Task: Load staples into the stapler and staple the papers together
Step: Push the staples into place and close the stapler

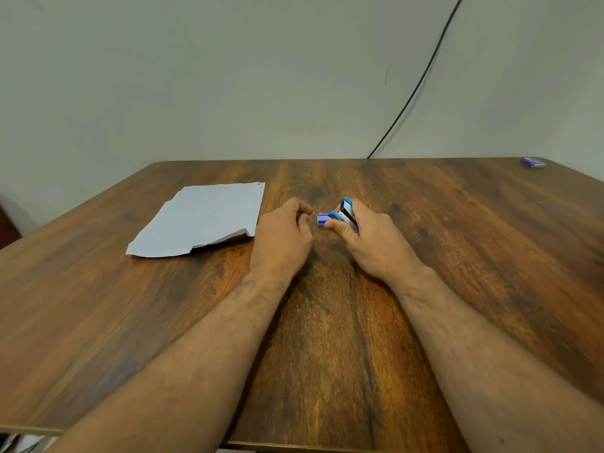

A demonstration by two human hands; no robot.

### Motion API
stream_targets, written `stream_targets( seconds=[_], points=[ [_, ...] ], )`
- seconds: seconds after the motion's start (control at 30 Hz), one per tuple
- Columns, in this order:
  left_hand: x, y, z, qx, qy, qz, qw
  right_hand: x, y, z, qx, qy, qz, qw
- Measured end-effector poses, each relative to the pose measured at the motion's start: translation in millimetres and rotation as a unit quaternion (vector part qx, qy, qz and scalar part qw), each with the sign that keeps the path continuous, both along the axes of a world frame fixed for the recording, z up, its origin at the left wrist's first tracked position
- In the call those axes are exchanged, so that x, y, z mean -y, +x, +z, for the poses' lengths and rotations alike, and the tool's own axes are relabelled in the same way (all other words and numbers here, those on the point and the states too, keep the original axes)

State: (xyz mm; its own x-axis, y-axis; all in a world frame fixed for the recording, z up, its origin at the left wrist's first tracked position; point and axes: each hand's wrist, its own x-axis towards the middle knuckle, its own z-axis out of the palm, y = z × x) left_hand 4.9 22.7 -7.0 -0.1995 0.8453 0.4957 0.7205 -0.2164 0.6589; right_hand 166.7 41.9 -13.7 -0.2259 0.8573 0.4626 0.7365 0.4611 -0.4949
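The stapler (345,213) sits gripped in your right hand (366,240), hinged open for loading. Your left hand (282,237) pinches, perhaps staples; I cannot tell. The papers (202,220) wait just beyond it.

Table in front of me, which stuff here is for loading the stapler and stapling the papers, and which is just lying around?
For the job:
- stapler, gripped in the right hand
- small staple box beside it
- papers lying on the left
- left hand, fingers curled near the box

Lying about:
- blue box at the far right corner
- black cable on the wall

stapler (345,213) half hidden by right hand (367,238)
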Motion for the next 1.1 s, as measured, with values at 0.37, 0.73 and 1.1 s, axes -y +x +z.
stream_targets(
  seconds=[0.37,0.73,1.1],
  points=[
    [4,-1,3,-0.081,-0.008,0.020,0.996,4,1,0,-0.034,0.002,0.004,0.999],
    [1,-13,-1,-0.262,-0.197,0.189,0.926,-6,9,-5,0.017,-0.002,-0.044,0.999],
    [8,-11,2,-0.207,-0.159,0.158,0.952,0,5,-2,0.075,0.007,-0.074,0.994]
  ],
)
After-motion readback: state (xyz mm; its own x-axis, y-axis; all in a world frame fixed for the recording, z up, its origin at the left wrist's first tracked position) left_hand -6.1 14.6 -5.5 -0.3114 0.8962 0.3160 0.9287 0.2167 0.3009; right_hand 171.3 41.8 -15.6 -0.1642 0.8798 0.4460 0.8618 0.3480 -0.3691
